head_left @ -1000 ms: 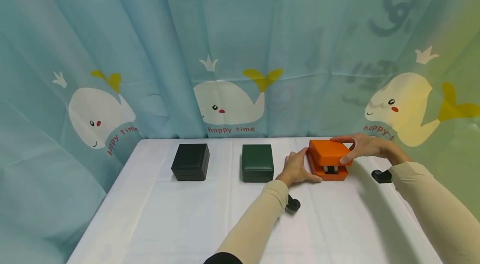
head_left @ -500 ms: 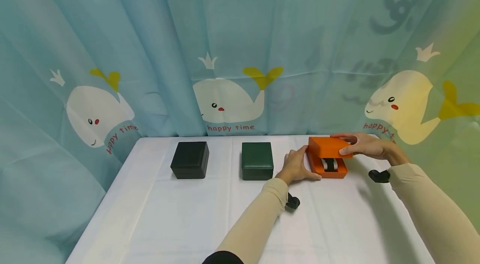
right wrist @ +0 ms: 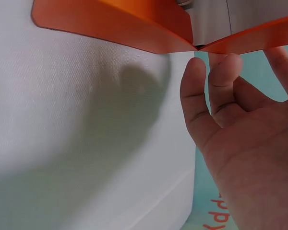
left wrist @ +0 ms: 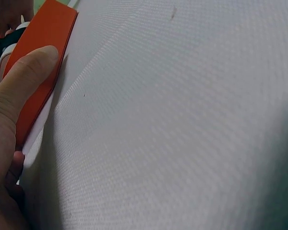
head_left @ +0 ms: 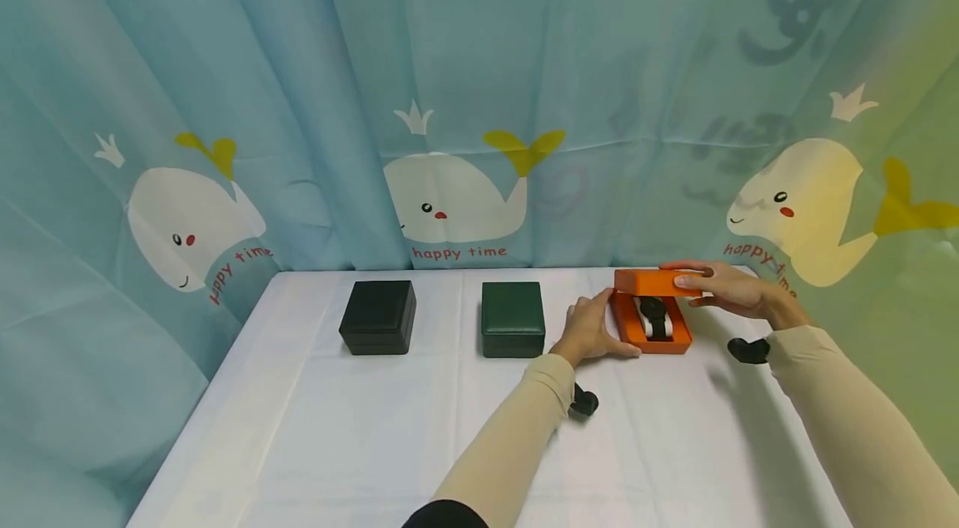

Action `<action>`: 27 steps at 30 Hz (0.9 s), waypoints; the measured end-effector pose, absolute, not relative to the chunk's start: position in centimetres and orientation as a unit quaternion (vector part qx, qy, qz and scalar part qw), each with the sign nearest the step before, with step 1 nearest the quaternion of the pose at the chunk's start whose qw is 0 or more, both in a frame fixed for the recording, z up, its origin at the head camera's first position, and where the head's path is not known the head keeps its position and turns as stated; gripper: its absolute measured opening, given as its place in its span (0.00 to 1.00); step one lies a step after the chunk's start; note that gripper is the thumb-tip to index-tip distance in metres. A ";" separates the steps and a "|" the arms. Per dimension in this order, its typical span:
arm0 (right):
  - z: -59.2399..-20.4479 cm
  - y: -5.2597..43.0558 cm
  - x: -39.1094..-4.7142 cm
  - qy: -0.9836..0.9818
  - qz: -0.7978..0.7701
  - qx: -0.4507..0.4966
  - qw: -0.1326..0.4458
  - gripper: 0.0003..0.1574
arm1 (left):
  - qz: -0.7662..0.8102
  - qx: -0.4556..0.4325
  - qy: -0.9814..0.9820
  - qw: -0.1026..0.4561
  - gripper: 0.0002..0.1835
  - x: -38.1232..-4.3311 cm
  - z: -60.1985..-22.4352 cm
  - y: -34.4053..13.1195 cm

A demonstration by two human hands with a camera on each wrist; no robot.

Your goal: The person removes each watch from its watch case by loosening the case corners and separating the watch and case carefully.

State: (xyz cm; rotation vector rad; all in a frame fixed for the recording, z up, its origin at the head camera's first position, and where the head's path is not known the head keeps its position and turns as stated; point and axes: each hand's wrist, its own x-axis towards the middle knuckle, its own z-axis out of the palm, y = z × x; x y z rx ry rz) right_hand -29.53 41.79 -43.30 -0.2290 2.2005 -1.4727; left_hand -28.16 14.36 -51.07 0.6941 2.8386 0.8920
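Note:
An orange watch box [head_left: 670,347] stands at the table's right back with its lid [head_left: 646,283] tilted up. Inside it lies a black watch [head_left: 653,310] on a white cushion. My left hand [head_left: 589,334] holds the base at its left front, the thumb [left wrist: 36,67] lying along the front wall in the left wrist view. With thumb and fingers, my right hand [head_left: 728,290] grips the right edge of the lid. In the right wrist view, the lid [right wrist: 261,40] and base meet at the hinge, above some loosely bent fingers [right wrist: 194,88].
A green box [head_left: 513,320] stands closed left of my left hand, and a black closed box [head_left: 378,318] farther left. All rest on a white-covered table [head_left: 360,436]. A blue whale-print curtain [head_left: 457,78] hangs right behind the table.
My right hand has raised the lid from slightly ajar to steeply tilted, bringing the watch into view. My left hand has stayed at the base.

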 end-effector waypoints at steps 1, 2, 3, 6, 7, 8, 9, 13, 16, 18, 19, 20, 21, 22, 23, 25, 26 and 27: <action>-43.3 41.7 -29.7 0.803 -0.540 -0.078 0.240 0.35 | 0.292 0.229 0.928 0.040 0.61 -28.2 -51.1 14.3; -43.4 41.7 -29.8 0.803 -0.541 -0.073 0.240 0.35 | 0.291 0.231 0.928 0.040 0.61 -28.2 -51.2 14.3; -43.4 41.6 -30.0 0.803 -0.542 -0.066 0.240 0.34 | 0.292 0.231 0.927 0.039 0.61 -28.3 -51.3 14.4; -43.3 41.4 -30.6 0.805 -0.539 -0.041 0.244 0.34 | 0.296 0.232 0.926 0.039 0.61 -28.4 -51.6 14.4; -43.2 41.4 -30.8 0.805 -0.538 -0.035 0.247 0.34 | 0.297 0.232 0.926 0.038 0.61 -28.4 -51.6 14.4; -43.1 41.3 -31.0 0.806 -0.535 -0.028 0.252 0.35 | 0.298 0.231 0.925 0.039 0.62 -28.5 -51.7 14.5; -43.0 41.3 -31.1 0.806 -0.533 -0.023 0.257 0.36 | 0.299 0.231 0.925 0.038 0.62 -28.5 -51.7 14.5; -42.5 41.1 -31.8 0.804 -0.524 -0.002 0.280 0.43 | 0.295 0.232 0.926 0.035 0.62 -28.6 -51.8 14.6; -42.3 40.9 -32.2 0.808 -0.510 0.013 0.294 0.51 | 0.293 0.229 0.927 0.036 0.63 -28.6 -51.8 14.6; -42.3 40.8 -32.4 0.812 -0.502 0.021 0.299 0.55 | 0.297 0.226 0.927 0.040 0.63 -28.6 -51.8 14.6; -42.2 40.8 -32.5 0.813 -0.498 0.023 0.301 0.56 | 0.299 0.223 0.927 0.043 0.63 -28.5 -51.8 14.6; -42.3 40.7 -32.6 0.814 -0.496 0.025 0.302 0.57 | 0.303 0.220 0.926 0.045 0.63 -28.5 -51.8 14.6; -42.3 40.7 -32.7 0.813 -0.496 0.028 0.303 0.57 | 0.305 0.218 0.926 0.047 0.63 -28.5 -51.7 14.6; -42.3 40.6 -32.8 0.812 -0.498 0.030 0.304 0.57 | 0.304 0.217 0.926 0.048 0.63 -28.5 -51.7 14.6; -42.4 40.6 -32.8 0.811 -0.499 0.031 0.305 0.57 | 0.303 0.217 0.927 0.048 0.63 -28.5 -51.7 14.6; -42.4 40.6 -32.9 0.809 -0.500 0.033 0.307 0.57 | 0.299 0.217 0.928 0.045 0.63 -28.5 -51.8 14.5; -42.4 40.6 -32.9 0.809 -0.500 0.032 0.307 0.58 | 0.298 0.218 0.928 0.043 0.63 -28.5 -51.8 14.5; -42.4 40.6 -32.9 0.810 -0.499 0.032 0.307 0.58 | 0.294 0.220 0.929 0.040 0.63 -28.6 -51.8 14.5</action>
